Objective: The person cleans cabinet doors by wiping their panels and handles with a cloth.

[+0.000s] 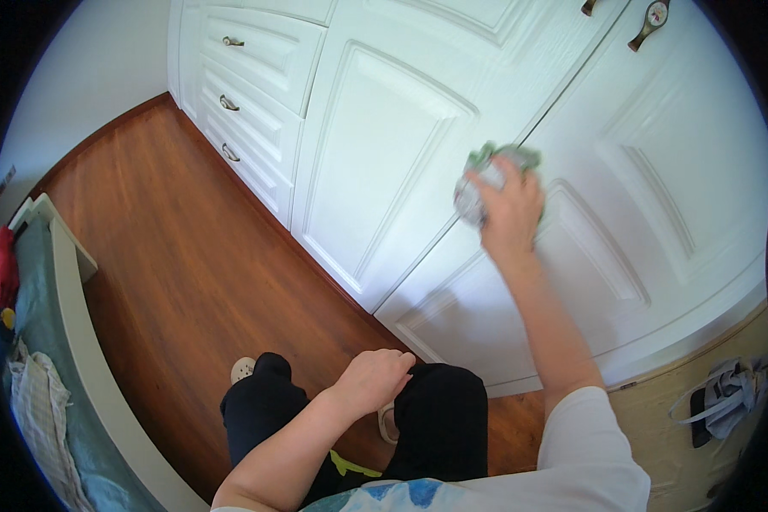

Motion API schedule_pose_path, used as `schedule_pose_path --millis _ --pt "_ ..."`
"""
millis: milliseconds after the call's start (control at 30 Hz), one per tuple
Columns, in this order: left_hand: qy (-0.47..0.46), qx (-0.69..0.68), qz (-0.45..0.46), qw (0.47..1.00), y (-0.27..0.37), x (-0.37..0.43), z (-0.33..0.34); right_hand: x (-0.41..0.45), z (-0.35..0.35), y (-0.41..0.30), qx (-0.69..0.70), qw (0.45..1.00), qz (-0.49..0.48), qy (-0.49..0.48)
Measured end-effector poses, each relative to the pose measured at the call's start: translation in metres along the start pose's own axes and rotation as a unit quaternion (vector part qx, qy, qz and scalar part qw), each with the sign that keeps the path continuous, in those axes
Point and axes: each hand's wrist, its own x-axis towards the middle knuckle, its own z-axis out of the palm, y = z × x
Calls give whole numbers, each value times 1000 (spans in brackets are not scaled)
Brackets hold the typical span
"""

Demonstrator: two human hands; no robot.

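Note:
My right hand presses a crumpled grey and green cloth against the white wardrobe doors, at the seam between two panelled doors. The hand and cloth are somewhat blurred. My left hand rests by my knee on the black trousers, its fingers loosely curled, with nothing seen in it; its palm is hidden. Metal handles sit on the doors near the top edge.
White drawers with metal pulls stand at the upper left. A bed with blue-green bedding runs along the left. A grey bag hangs at the lower right. The floor is reddish-brown wood.

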Motion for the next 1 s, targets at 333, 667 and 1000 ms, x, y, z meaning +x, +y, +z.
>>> schedule_pose_path --millis 333,667,1000 --pt "13 6 14 1000 -9 8 7 74 -26 18 -113 983 113 91" --pt "34 16 3 999 -16 1 11 -16 4 -5 36 997 -17 -63" --pt "37 6 13 999 -12 7 12 126 -63 61 -168 958 129 191"
